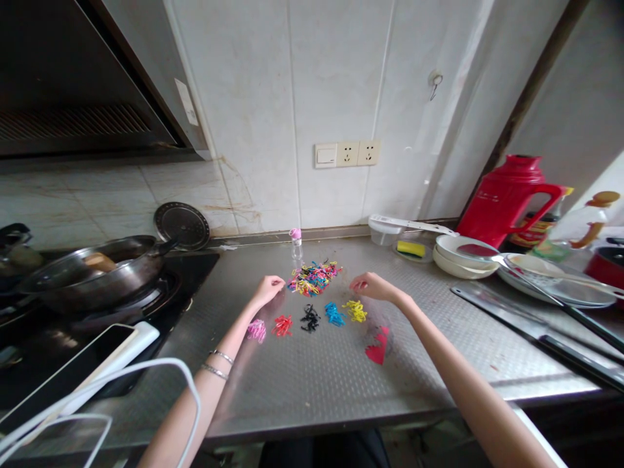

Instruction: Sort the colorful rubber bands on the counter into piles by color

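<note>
A mixed heap of small coloured rubber bands (313,279) lies on the steel counter, between my two hands. My left hand (270,290) is at the heap's left edge, fingers curled together; anything in them is too small to make out. To the right of the heap, my right hand (374,286) is also closed, its fingertips pointing inward, and what it may hold is hidden. Nearer me, sorted piles form a row: pink bands (256,331), red bands (282,325), black bands (310,318), blue bands (335,314) and yellow bands (355,311).
Behind the heap stands a small clear bottle (297,248) with a pink top. A torn red-and-clear wrapper (377,346) lies front right. A wok (97,273) sits on the left stove. Bowls (463,257), a knife (507,318) and a red thermos (504,201) are at right.
</note>
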`<action>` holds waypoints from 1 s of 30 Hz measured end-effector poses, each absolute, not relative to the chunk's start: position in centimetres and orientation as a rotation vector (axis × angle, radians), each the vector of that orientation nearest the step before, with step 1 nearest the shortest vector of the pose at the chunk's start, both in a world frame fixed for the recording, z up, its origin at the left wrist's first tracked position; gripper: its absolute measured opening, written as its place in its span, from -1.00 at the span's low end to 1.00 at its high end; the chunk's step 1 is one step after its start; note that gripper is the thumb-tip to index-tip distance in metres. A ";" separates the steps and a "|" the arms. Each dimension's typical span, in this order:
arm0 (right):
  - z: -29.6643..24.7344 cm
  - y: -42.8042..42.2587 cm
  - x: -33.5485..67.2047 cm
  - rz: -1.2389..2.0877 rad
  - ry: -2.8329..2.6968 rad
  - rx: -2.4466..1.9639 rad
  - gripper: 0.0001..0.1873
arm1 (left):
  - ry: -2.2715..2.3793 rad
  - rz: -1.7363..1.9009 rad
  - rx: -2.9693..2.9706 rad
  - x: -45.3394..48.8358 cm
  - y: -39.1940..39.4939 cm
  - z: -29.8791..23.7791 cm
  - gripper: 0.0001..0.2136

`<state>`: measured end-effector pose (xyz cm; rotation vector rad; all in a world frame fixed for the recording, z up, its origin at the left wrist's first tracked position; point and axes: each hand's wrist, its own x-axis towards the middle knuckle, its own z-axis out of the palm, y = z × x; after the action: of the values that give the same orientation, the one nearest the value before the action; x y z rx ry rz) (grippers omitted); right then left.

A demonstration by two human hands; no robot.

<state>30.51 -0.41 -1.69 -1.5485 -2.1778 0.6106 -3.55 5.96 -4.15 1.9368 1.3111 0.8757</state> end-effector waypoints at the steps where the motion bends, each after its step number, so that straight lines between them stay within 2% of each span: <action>1: -1.6 0.2 30.4 0.559 -2.152 -1.562 -0.71 | 1.311 0.877 1.933 -3.6 6.0 -4.2 -0.82; 12: -0.7 9.2 26.2 0.123 -2.022 -1.770 -0.65 | 1.357 0.864 1.839 -4.0 6.7 -4.8 -0.84; 21: -0.9 11.9 24.8 0.108 -2.225 -1.925 -0.63 | 1.350 0.875 1.827 -4.1 6.9 -5.3 -0.85; 30: -1.8 11.7 24.1 0.074 -2.258 -1.964 -0.73 | 1.362 0.885 1.828 -4.0 6.7 -5.1 -0.84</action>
<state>24.09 11.73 -1.75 -1.9636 -2.2582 0.0737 -4.00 6.66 -5.06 1.8280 1.3616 0.8845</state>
